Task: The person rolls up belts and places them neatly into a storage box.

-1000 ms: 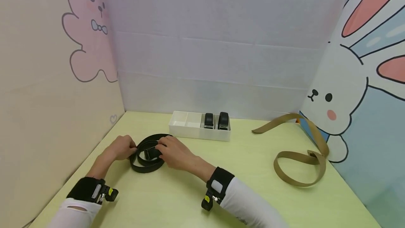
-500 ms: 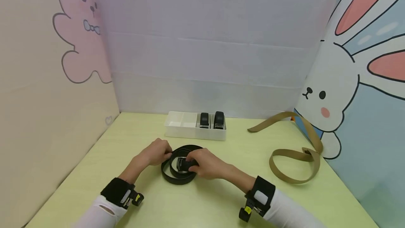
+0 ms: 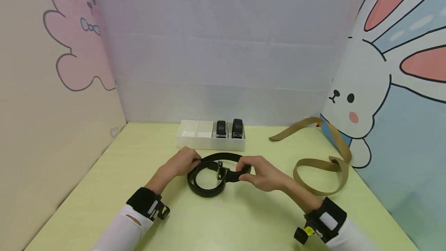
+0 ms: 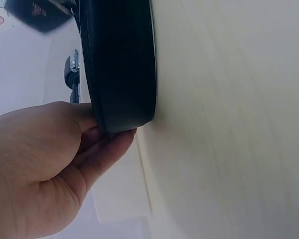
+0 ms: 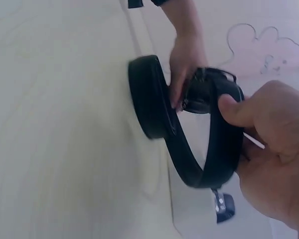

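A black belt [image 3: 209, 193] lies in loose coils between the two hands on the table. My left hand [image 3: 182, 162] pinches the coil's left side. In the left wrist view, that hand's thumb and fingers [image 4: 112, 149] sit at the bend of the belt [image 4: 122, 64]. Right of the coil, my right hand [image 3: 266, 173] pinches a curved stretch of the belt beside the metal buckle [image 3: 222, 171]. The right wrist view shows the right thumb [image 5: 234, 110] pressed on the strap, with part of the buckle hidden by it.
A white divided tray [image 3: 195, 142] stands at the back of the table. Its right compartments hold two rolled black belts [image 3: 221, 128]. A tan webbing strap [image 3: 313, 162] lies partly curled at the right, against the side wall.
Both hands have carried the black belt to the right across the table. The right hand has drawn the buckle end outward, widening the loops. The head view has shifted slightly.
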The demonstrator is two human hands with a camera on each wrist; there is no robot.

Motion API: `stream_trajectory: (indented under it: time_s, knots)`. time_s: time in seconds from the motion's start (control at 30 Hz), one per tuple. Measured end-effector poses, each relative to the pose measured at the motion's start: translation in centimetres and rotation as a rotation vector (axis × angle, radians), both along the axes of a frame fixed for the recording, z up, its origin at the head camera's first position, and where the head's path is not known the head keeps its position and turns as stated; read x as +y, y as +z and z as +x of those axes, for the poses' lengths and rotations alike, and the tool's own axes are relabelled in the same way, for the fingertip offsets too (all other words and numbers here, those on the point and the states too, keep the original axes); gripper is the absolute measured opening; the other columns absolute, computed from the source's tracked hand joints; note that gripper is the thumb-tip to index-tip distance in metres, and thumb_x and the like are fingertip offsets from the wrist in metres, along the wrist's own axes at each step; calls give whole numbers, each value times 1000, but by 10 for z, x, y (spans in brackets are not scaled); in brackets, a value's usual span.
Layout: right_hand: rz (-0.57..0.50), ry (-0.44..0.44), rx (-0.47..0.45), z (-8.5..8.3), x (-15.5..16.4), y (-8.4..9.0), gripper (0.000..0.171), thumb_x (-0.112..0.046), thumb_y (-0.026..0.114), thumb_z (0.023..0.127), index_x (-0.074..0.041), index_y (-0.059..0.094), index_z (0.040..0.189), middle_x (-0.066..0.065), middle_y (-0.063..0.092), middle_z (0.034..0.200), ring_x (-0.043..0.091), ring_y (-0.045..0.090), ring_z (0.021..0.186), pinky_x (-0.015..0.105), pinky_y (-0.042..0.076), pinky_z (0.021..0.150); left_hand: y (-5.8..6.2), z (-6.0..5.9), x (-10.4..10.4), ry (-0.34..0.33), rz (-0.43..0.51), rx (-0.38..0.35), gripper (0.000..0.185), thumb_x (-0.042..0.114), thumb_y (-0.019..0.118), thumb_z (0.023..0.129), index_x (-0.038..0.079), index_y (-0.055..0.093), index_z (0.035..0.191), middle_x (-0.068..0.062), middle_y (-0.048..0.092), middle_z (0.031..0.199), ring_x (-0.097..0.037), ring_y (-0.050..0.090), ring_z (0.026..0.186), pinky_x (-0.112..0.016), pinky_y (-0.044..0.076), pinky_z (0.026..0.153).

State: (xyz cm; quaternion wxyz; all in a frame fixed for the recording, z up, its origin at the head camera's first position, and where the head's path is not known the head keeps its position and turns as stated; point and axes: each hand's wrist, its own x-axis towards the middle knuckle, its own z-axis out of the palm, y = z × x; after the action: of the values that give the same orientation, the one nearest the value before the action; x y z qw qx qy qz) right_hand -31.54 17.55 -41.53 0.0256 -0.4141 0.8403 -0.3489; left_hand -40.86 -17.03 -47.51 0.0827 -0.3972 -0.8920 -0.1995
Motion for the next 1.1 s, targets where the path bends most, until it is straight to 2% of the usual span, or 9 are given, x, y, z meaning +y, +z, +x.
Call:
stream_trajectory:
  time_s: [0.2,0.27,0.3,0.5,0.53,0.6,0.73,0.9,1.1]
  knots:
    - [164,150,38,5,34,6,19,-1,82,100,-18,75,106,-3,77,106,5,69,101,35,61,95,3,-4,1,-42,18,30,26,0,71,107,7,77,83,2,71,75,-4,52,66,-24,47,62]
    - [255,174,67,6,38,3,21,1,83,98,-18,77,105,-5,77,106,4,70,102,36,62,96,12,4,6,-13,2,17,21,-6,73,103,5,79,85,-1,76,78,-5,55,68,-27,51,64]
    - [298,174,78,7,39,1,21,2,84,98,-18,78,104,-7,77,105,3,70,103,35,63,96,3,-4,4,-25,4,32,22,0,72,106,6,80,87,0,78,81,-5,56,70,-27,52,66]
    - [452,63,212,5,41,-10,21,4,85,96,-16,81,98,-6,79,104,12,74,104,34,64,96,1,-2,8,31,-21,-2,22,2,72,107,7,82,88,0,78,82,-4,54,69,-24,49,66]
    - [464,41,237,4,42,-11,20,4,85,95,-15,82,99,-4,79,106,15,75,106,35,64,95,9,7,11,64,-36,-27,21,-2,73,104,5,81,87,-2,77,80,-5,53,67,-24,48,64]
    - [481,10,267,3,43,-12,20,6,85,95,-13,82,99,-1,80,107,19,76,107,35,65,95,10,9,12,90,-55,-44,21,-2,72,105,4,81,86,-2,74,78,-7,52,66,-23,45,63]
    - [463,-2,300,-1,48,-13,21,9,85,92,-10,83,101,2,80,107,20,76,104,34,65,91,13,15,15,113,-57,10,13,-2,72,105,0,83,97,-7,77,87,-15,65,74,-27,53,68]
    - [422,11,326,-8,49,-14,20,9,86,92,-9,83,101,3,80,104,20,76,100,34,65,88,23,27,30,-6,-30,62,22,0,79,102,0,83,124,-15,82,121,-31,79,111,-45,65,98]
    - [409,-25,279,-19,45,-16,18,5,85,95,-8,82,106,4,81,108,22,77,102,37,66,91,24,33,57,-181,-135,65,33,-1,84,98,4,82,131,-11,82,133,-28,78,127,-41,63,109]
